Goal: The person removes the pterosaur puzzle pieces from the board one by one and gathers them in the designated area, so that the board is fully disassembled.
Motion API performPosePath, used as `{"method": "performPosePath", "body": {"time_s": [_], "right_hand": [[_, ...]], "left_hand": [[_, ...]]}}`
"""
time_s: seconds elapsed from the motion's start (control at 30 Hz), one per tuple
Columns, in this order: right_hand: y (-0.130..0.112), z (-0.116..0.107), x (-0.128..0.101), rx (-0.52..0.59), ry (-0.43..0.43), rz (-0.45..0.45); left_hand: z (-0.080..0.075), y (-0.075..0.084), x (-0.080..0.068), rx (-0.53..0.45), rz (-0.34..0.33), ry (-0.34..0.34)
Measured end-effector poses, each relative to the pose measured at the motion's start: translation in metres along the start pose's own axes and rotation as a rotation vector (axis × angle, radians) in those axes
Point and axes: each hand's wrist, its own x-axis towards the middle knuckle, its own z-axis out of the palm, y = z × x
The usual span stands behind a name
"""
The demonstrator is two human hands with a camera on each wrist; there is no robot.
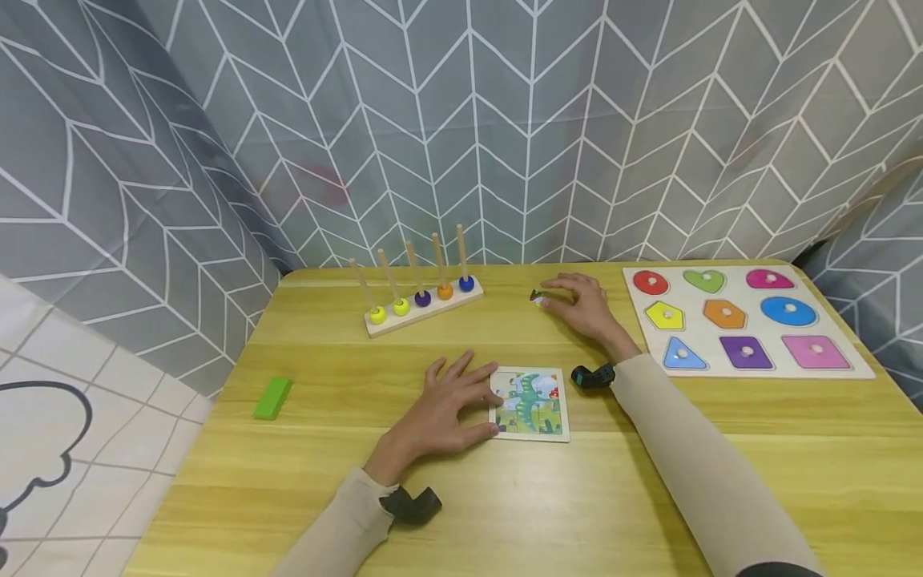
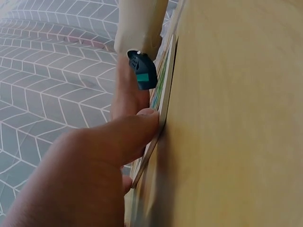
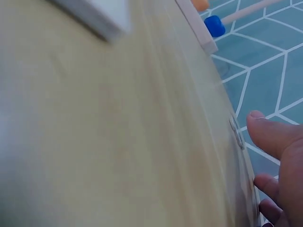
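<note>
Head view: left hand (image 1: 450, 405) lying flat with fingers spread wide, fingertips pressing the left edge of the small dinosaur jigsaw (image 1: 530, 403) near the middle of the wooden table (image 1: 721, 481); right hand (image 1: 584, 303) reaching toward the far edge, fingers curling round a small puzzle piece (image 1: 537, 296) just right of the peg-and-bead rack (image 1: 421, 300). Shape board (image 1: 743, 320) sitting along the right edge, green block (image 1: 272, 397) near the left edge.

Left wrist view: thumb (image 2: 135, 130) bracing against the jigsaw's (image 2: 165, 90) rim, right sleeve (image 2: 139, 23) crossing beyond.

Right wrist view: fingers (image 3: 272, 135) half closed over the table's far edge; grip on the piece hidden here, blue bead (image 3: 215, 26) showing ahead.

Doing it well, judging from this: keeping the frame pinned flat while lifting the piece cleanly by its edges, clear of the rack.
</note>
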Motion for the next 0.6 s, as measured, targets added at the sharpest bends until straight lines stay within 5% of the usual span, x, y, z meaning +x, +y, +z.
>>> {"method": "performPosePath", "body": {"time_s": [0.6], "right_hand": [[-0.015,0.002,-0.056,0.106,-0.005,-0.058]], "left_hand": [[0.000,-0.002,0.001,0.027,-0.020,-0.011]]}}
